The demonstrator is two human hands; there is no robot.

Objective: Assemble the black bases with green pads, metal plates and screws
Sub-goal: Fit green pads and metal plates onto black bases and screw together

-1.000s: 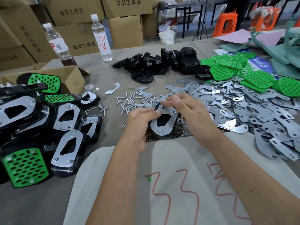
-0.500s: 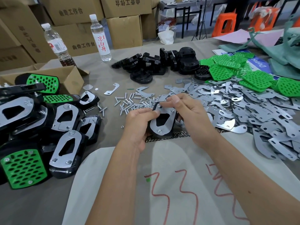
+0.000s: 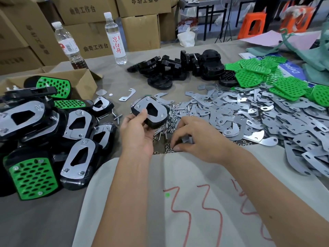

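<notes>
My left hand (image 3: 138, 132) holds a black base with a metal plate (image 3: 150, 110) on top, lifted a little above the table. My right hand (image 3: 192, 138) is down on the table with its fingertips pinched in a scatter of small nuts (image 3: 165, 149); whether it holds one is hidden. Loose screws (image 3: 161, 131) lie between the two hands. Bare black bases (image 3: 178, 68) are heaped at the back, green pads (image 3: 277, 77) at the back right, and loose metal plates (image 3: 267, 114) spread across the right.
A pile of assembled bases (image 3: 53, 132) fills the left side beside an open cardboard box (image 3: 83, 81). Two water bottles (image 3: 115, 38) stand at the back left before stacked cartons. A grey cloth with red marks (image 3: 195, 202) covers the near edge.
My right hand has left the plate and dropped to the nuts near the cloth edge. My left hand has carried the base to the left and tilted it.
</notes>
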